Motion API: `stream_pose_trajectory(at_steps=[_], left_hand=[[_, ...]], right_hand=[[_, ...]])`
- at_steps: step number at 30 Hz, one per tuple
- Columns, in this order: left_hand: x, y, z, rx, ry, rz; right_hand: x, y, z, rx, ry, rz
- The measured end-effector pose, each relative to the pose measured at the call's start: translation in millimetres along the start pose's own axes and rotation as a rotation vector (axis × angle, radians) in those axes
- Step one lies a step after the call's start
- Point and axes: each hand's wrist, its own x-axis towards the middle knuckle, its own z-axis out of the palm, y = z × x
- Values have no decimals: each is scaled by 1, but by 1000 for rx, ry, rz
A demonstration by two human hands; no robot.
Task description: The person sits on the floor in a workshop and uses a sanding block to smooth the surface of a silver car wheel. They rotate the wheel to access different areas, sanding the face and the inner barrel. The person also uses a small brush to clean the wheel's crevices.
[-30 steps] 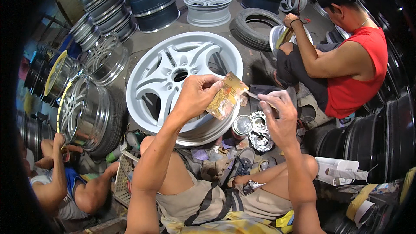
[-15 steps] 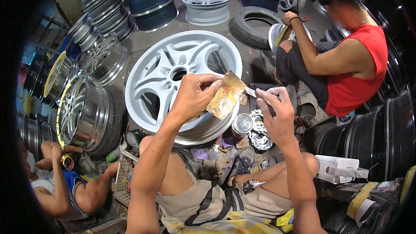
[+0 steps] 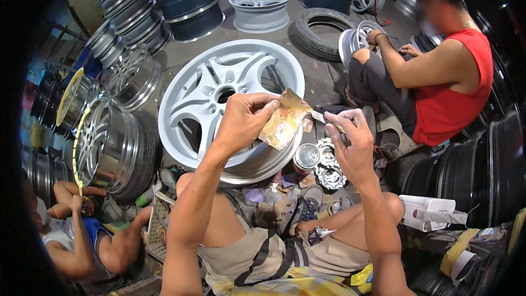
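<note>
My left hand (image 3: 244, 120) is pinched shut on a crumpled gold-and-orange sheet (image 3: 284, 120), thumb and fingers clamped at its upper edge, held above the grey alloy wheel (image 3: 219, 96). My right hand (image 3: 350, 142), just beside it, is curled closed around a thin blade-like tool (image 3: 318, 116) whose tip meets the sheet. Both hands have barely shifted since half a second ago. Below them, a small open tin (image 3: 307, 157) sits on the floor; I cannot make out its contents.
</note>
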Motion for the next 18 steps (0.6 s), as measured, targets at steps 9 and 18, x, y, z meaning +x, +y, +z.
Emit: stream_pose_trajectory(at_steps=[9, 18], left_hand=[[0, 1, -1, -13, -5, -7], [-1, 6, -1, -75, -34, -39]], right_hand=[[0, 1, 5, 49, -3, 16], [-4, 12, 10, 163, -1, 187]])
